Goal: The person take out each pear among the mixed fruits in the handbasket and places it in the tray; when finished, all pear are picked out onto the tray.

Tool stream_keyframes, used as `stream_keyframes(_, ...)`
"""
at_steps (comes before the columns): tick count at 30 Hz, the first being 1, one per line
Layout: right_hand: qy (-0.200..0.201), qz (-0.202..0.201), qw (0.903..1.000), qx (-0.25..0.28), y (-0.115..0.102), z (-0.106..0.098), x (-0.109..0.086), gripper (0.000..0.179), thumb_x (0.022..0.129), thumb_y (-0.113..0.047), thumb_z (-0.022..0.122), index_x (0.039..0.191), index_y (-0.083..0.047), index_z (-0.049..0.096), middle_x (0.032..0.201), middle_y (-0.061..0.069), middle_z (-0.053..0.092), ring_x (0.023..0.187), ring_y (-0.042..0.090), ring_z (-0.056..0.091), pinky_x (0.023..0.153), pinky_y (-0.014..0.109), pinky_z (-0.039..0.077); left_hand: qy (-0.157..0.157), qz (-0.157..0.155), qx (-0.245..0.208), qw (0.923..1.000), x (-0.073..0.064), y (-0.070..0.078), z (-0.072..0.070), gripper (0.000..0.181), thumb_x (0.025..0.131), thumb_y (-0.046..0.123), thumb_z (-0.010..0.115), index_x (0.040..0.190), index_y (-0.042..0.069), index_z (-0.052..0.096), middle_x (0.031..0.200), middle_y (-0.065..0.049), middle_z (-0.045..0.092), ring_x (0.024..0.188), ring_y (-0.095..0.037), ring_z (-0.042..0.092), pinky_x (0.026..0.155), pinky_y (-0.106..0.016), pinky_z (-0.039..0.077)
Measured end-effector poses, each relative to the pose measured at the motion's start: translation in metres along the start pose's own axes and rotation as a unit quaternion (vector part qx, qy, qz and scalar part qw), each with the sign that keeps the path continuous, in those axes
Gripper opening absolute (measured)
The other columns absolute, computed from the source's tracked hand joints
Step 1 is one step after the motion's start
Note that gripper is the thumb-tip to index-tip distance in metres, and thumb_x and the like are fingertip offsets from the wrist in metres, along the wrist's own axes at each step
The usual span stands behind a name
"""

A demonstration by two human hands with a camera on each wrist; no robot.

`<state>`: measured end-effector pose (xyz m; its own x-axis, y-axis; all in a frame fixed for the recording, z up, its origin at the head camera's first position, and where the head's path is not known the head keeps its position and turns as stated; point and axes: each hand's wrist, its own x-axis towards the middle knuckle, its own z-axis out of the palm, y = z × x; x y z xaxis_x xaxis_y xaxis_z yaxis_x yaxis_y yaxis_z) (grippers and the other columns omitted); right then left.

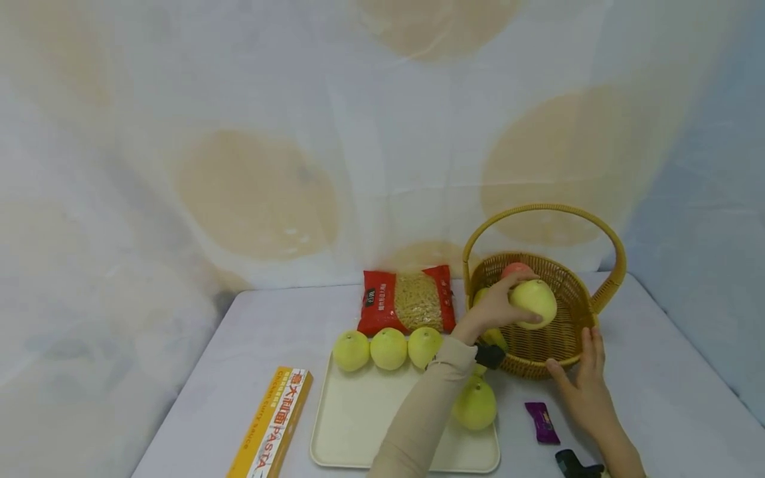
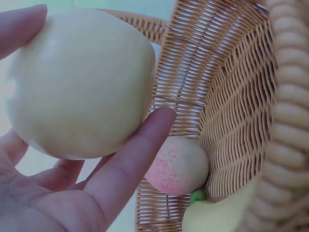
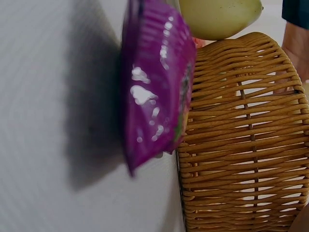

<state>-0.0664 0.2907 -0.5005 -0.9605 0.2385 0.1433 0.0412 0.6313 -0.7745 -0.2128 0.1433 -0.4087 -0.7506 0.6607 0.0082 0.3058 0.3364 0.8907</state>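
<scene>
My left hand [image 1: 497,308] grips a round yellow-green fruit [image 1: 534,303] over the mouth of the wicker basket [image 1: 570,345]. In the left wrist view, thumb and fingers are spread around this fruit [image 2: 82,84]. Inside the basket are a pink-and-cream peach [image 2: 177,165] and a yellow fruit with a green tip [image 2: 215,215], partly hidden by the rim. My right hand [image 1: 588,395] rests its extended fingers and thumb against the basket's near right side. Near that hand a purple wrapped candy [image 1: 542,423] lies on the table.
A cream tray [image 1: 352,431] bears several yellow-green fruits [image 1: 388,348] along its far edge and right side, partly behind my left sleeve. Beyond it lies a red pasta bag [image 1: 406,300]. A yellow pasta box [image 1: 271,425] is at left. The basket's handle [image 1: 544,208] arches upright.
</scene>
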Motion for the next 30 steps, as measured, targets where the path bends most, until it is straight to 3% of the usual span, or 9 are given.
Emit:
stream_keyframes(10,-0.006,0.005,1.0,-0.002,0.0,-0.001,-0.001,0.088,0.102,-0.034,0.047,0.152,-0.002,-0.018,0.157,0.024,-0.026,0.136,0.064,0.001,0.087,0.081,0.025,0.025,0.0,-0.019,0.9995,-0.019,-0.001,-0.008,0.07,0.078,0.016,0.081,0.139,0.031,0.05,0.137,0.001,0.054,0.107,-0.009,0.057,0.078,-0.025,0.049)
stream_keyframes(22,-0.009,0.0,1.0,0.002,0.005,0.002,0.001,0.087,0.102,-0.031,0.047,0.152,-0.002,-0.018,0.156,0.024,-0.026,0.137,0.064,-0.003,0.089,0.082,0.023,0.025,0.009,-0.059,0.9979,-0.029,-0.005,-0.006,0.071,0.078,0.012,0.08,0.138,0.033,0.05,0.137,0.002,0.053,0.103,-0.004,0.055,0.081,-0.022,0.047)
stream_keyframes(30,-0.004,-0.001,1.0,0.003,0.003,0.001,0.002,0.087,0.102,-0.031,0.047,0.152,-0.001,-0.017,0.156,0.024,-0.026,0.138,0.062,-0.003,0.089,0.081,0.022,0.025,-0.003,-0.097,0.9949,-0.037,-0.001,-0.003,0.069,0.078,0.01,0.08,0.137,0.032,0.051,0.134,0.006,0.053,0.101,-0.003,0.054,0.081,-0.022,0.048)
